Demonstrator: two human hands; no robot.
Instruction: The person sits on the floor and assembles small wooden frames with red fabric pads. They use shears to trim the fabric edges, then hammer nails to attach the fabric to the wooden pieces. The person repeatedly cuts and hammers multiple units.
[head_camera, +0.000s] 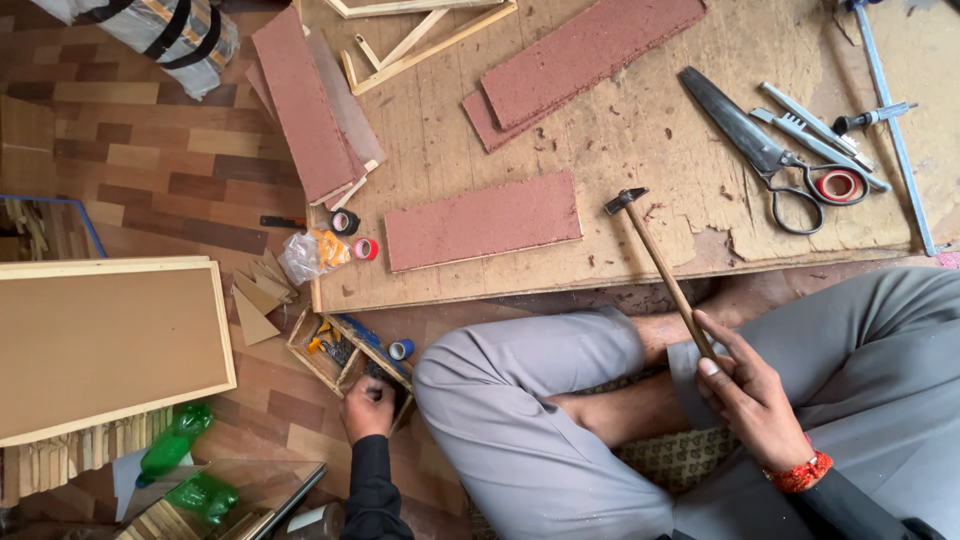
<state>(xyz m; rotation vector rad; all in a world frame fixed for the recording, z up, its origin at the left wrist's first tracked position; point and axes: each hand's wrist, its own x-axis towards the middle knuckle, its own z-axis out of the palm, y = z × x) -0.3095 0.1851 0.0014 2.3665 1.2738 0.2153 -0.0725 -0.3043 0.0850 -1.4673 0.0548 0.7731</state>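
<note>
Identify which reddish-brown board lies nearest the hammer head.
The single board lying alone at the plywood's near edge, just left of the hammer head; the others lie farther up.

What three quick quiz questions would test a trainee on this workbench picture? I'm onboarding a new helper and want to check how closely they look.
1. True or false: the right hand holds the hammer by its wooden handle, head resting over the plywood board.
2. Where is the left hand? A) on the scissors B) reaching into the small wooden box of bits C) on the green bottle
3. What lies just left of the hammer head on the board?

Key
1. True.
2. B: it is in the small wooden box on the floor.
3. A reddish-brown strip, lying flat.
</note>
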